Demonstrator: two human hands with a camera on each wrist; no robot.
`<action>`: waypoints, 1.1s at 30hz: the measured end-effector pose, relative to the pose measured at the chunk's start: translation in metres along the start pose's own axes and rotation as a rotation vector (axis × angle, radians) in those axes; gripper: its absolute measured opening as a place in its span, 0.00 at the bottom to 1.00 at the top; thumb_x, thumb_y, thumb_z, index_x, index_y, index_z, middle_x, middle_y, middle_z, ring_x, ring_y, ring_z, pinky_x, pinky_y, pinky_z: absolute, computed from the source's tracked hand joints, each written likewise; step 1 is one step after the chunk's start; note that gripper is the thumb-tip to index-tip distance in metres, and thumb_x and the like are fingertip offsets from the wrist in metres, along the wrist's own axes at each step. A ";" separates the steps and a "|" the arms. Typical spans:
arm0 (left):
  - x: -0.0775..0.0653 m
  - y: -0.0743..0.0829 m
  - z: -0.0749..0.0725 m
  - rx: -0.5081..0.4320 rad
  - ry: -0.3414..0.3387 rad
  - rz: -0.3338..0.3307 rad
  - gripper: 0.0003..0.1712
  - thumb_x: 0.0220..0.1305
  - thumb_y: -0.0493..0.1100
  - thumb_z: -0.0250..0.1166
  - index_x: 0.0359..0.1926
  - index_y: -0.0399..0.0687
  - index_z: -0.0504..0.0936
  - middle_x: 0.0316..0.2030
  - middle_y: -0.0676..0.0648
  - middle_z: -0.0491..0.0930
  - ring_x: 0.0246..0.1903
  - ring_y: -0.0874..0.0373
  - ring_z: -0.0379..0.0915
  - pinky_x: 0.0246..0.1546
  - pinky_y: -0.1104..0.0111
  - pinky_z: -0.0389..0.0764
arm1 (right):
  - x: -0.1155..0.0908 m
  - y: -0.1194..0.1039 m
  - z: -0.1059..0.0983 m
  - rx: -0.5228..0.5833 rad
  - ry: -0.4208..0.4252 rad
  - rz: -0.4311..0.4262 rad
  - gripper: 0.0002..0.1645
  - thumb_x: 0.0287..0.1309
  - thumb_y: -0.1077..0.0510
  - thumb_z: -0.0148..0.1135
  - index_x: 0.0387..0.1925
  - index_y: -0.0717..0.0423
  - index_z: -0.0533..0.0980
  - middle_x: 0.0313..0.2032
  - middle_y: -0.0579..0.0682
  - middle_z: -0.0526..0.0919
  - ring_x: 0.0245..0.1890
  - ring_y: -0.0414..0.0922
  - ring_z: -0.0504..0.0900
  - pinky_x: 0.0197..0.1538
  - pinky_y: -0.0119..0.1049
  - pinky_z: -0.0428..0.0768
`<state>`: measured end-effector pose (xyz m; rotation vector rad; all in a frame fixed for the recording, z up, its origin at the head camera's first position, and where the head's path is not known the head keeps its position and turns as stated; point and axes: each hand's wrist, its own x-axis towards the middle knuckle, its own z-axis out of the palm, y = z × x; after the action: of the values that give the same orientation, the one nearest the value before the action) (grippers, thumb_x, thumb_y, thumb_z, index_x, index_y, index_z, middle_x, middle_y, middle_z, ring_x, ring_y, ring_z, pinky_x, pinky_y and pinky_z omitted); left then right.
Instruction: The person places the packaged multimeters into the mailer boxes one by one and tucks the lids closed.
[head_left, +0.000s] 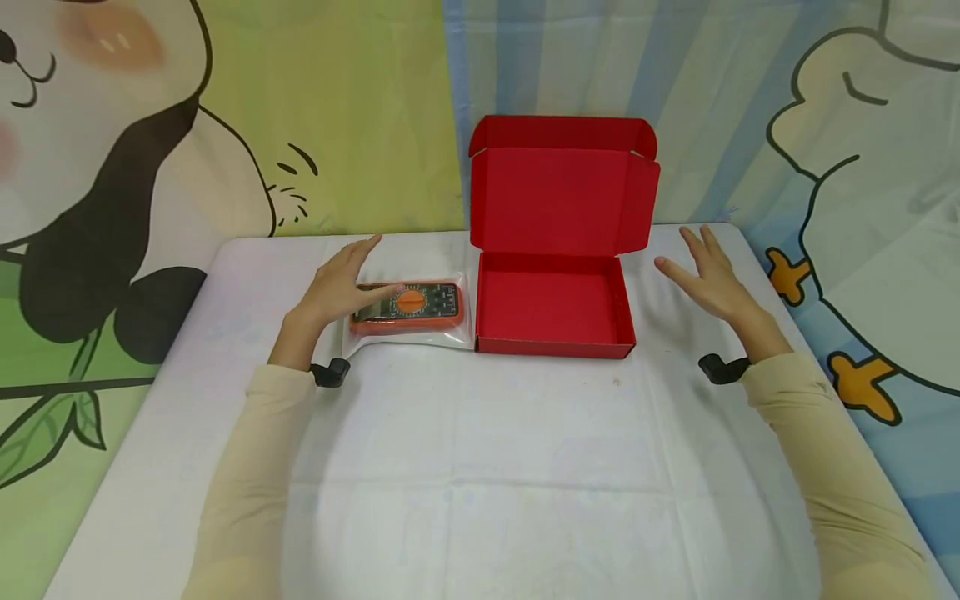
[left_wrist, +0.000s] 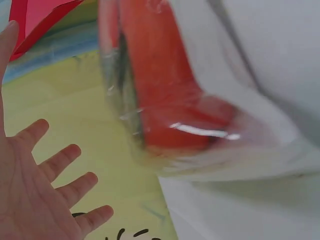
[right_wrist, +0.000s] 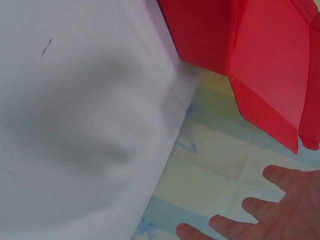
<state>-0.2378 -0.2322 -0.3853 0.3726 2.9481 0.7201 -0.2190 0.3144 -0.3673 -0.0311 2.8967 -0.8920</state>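
An orange-edged multimeter (head_left: 420, 303) with a round orange dial lies in a clear plastic bag (head_left: 450, 337) on the white table. My left hand (head_left: 337, 283) is spread beside and over its left end, thumb overlapping the meter in the head view. In the left wrist view the bagged multimeter (left_wrist: 165, 75) looms close, and the fingers (left_wrist: 65, 162) of that hand are straight and hold nothing. Right of the bag stands a red cardboard box (head_left: 555, 304), its lid raised at the back. My right hand (head_left: 708, 279), fingers spread, hovers right of the box; it holds nothing.
A white cloth covers the table (head_left: 480, 467). Behind it hangs a backdrop (head_left: 390, 117) with cartoon animals. The raised box lid (head_left: 558, 200) stands tall near the table's back edge. Each wrist wears a black camera mount (head_left: 330, 372).
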 end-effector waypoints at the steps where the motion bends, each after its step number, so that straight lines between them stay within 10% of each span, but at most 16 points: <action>1: 0.000 -0.001 0.003 -0.002 -0.009 0.001 0.59 0.54 0.72 0.64 0.78 0.63 0.43 0.75 0.40 0.47 0.73 0.38 0.43 0.68 0.37 0.46 | 0.000 0.000 0.001 0.003 -0.004 0.001 0.56 0.63 0.30 0.46 0.77 0.51 0.34 0.75 0.58 0.22 0.74 0.66 0.28 0.60 0.78 0.46; 14: -0.002 -0.005 0.035 -0.072 -0.091 0.026 0.60 0.52 0.67 0.69 0.78 0.60 0.45 0.74 0.38 0.48 0.72 0.35 0.43 0.68 0.37 0.46 | 0.000 0.004 0.011 0.036 -0.046 -0.006 0.54 0.65 0.32 0.46 0.77 0.53 0.36 0.75 0.59 0.23 0.74 0.66 0.29 0.61 0.78 0.46; 24: -0.004 -0.008 0.051 0.107 -0.115 0.040 0.62 0.46 0.76 0.67 0.77 0.63 0.50 0.76 0.44 0.47 0.75 0.42 0.28 0.69 0.38 0.31 | 0.000 0.002 0.023 0.105 -0.120 -0.021 0.52 0.67 0.34 0.44 0.77 0.54 0.34 0.75 0.60 0.24 0.74 0.64 0.28 0.63 0.76 0.46; 33: -0.002 -0.005 0.056 0.161 -0.068 0.016 0.65 0.38 0.80 0.67 0.76 0.64 0.53 0.72 0.44 0.55 0.73 0.41 0.40 0.66 0.35 0.43 | -0.003 0.008 0.041 0.277 -0.131 -0.118 0.47 0.69 0.43 0.45 0.77 0.53 0.35 0.76 0.61 0.28 0.75 0.60 0.30 0.69 0.67 0.45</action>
<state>-0.2297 -0.2125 -0.4370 0.4242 2.9494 0.4633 -0.2118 0.2986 -0.4054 -0.2292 2.6495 -1.2530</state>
